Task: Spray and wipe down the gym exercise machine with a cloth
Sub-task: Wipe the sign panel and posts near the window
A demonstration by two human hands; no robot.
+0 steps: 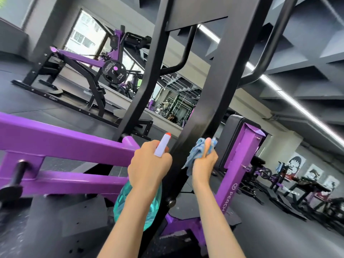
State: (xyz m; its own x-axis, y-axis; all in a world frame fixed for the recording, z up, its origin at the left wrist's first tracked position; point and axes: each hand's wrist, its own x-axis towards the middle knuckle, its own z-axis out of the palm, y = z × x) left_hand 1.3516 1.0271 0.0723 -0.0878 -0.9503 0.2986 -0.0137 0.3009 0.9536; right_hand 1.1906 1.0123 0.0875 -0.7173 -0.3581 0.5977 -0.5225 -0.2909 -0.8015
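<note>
My left hand (149, 164) grips a spray bottle (137, 203) with a teal body and a white nozzle tipped in red, pointed up at the machine's black upright beam (208, 101). A faint mist hangs on that beam near its lower part. My right hand (204, 162) is shut on a crumpled blue cloth (199, 151), held against the same black beam just right of the nozzle. The machine has purple arms (61, 138) at the left and a purple post (238, 164) marked PEACH at the right, with a black pad behind it.
Another purple and black plate-loaded machine (89, 67) stands at the back left by a window. More purple equipment and benches (290, 183) crowd the right side under wall posters. A black weight peg (16, 175) juts out at the lower left. Dark rubber flooring lies all around.
</note>
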